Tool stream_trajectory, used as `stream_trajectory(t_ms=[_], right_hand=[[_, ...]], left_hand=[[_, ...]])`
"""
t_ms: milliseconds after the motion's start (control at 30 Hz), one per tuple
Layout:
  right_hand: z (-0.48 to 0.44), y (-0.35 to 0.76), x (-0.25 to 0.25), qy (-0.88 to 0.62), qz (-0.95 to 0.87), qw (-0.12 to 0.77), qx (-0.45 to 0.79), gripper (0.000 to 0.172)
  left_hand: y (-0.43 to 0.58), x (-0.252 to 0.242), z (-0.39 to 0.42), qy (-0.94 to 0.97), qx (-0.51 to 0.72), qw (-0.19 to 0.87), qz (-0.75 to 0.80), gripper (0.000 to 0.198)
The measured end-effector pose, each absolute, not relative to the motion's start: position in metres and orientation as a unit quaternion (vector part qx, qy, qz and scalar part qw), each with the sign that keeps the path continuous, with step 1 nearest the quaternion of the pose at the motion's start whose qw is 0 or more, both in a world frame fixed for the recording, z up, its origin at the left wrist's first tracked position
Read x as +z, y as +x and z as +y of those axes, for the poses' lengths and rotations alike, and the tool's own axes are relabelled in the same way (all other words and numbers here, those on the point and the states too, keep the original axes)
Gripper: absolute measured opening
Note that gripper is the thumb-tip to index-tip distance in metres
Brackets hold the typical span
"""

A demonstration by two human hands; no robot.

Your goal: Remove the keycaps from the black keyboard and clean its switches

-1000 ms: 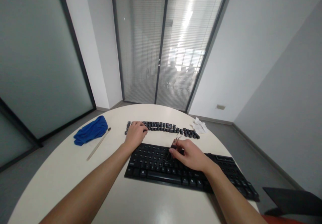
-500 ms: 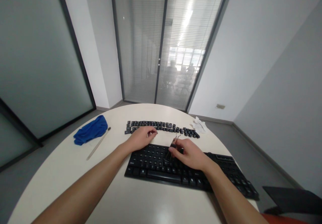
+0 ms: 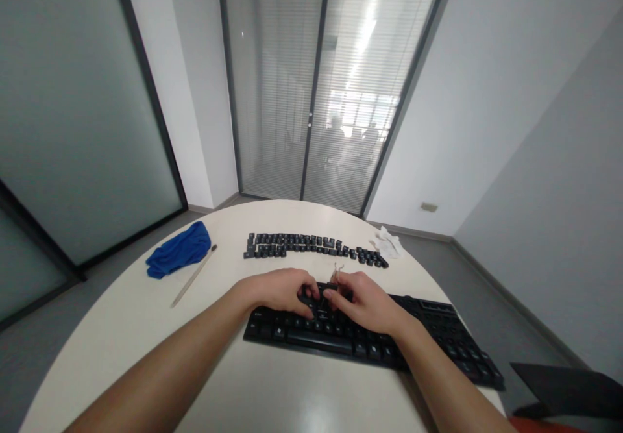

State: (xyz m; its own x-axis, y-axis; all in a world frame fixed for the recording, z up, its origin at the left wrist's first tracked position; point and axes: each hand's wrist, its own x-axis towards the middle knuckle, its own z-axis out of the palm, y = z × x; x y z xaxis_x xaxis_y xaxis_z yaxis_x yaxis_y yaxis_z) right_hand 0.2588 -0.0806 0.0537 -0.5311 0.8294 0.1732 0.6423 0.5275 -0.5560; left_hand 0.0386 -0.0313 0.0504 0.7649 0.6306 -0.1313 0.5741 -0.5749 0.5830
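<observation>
A black keyboard (image 3: 335,345) lies in front of me, with several keycaps off its upper rows. My right hand (image 3: 365,300) pinches a wire keycap puller (image 3: 337,268). Thin wire ends stick up above the fingers, and the lower end is down among the keys, partly hidden. Close to the puller's lower end, my left hand (image 3: 282,290) rests over the left part of the keyboard. Its thumb and fingers are bent but apart, and no held object shows between them.
Loose black keycaps (image 3: 302,243) stand in rows beyond the keyboard on the round white table (image 3: 121,355). A blue cloth (image 3: 179,251) and a thin brush (image 3: 193,277) lie at left. A crumpled white tissue (image 3: 388,243) is at the far right; a dark chair (image 3: 569,387) stands beside the table.
My left hand has come down and nearer, from beside the keycap rows onto the keyboard by the puller. My right hand keeps its grip on the puller, nearly in place.
</observation>
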Motion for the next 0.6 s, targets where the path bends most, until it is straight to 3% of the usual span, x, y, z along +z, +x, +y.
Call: stream_trajectory(t_ms=[367,600], right_hand=[[-0.0795,0.2563,0.0525,-0.438,-0.840,0.197,0.253,0.026],[-0.0811,0.2558,0.0552,-0.406,-0.871,0.199,0.192,0.022]], left_hand=[[0.0405,0.0500,-0.0326,0.889,0.038,0.306,0.338,0.036],[0.0402,0.0486,-0.0322,0.888,0.040,0.309,0.339,0.035]])
